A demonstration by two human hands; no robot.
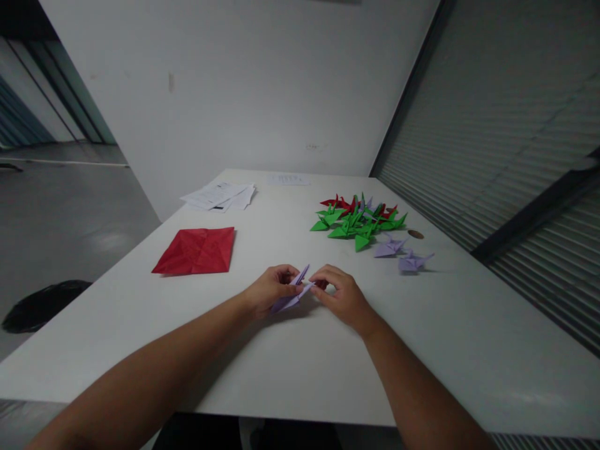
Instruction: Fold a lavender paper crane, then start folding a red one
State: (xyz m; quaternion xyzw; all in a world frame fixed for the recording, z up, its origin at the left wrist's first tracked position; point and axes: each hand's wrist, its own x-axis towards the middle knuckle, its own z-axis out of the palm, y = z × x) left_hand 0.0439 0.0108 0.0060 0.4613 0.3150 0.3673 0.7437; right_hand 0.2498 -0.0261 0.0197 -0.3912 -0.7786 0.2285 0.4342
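Between my two hands, just above the white table (290,362), is a lilac paper crane (287,304), partly covered by fingers. My left hand (269,289) is closed round its body, thumb on top. Thumb and fingertips of my right hand (341,295) pinch a thin pointed end of the same crane. To the right sit two finished lilac cranes (390,248) on the table. Behind them is a cluster of green cranes (351,224) with red cranes (344,203) among them and some lilac. A creased red paper sheet (199,251) lies to the left.
Printed papers (220,195) lie at the back left, and another sheet (288,179) near the wall. A round hole (415,234) is at the table's right side, by the window blinds (506,131). A black bag (44,305) is on the floor at left.
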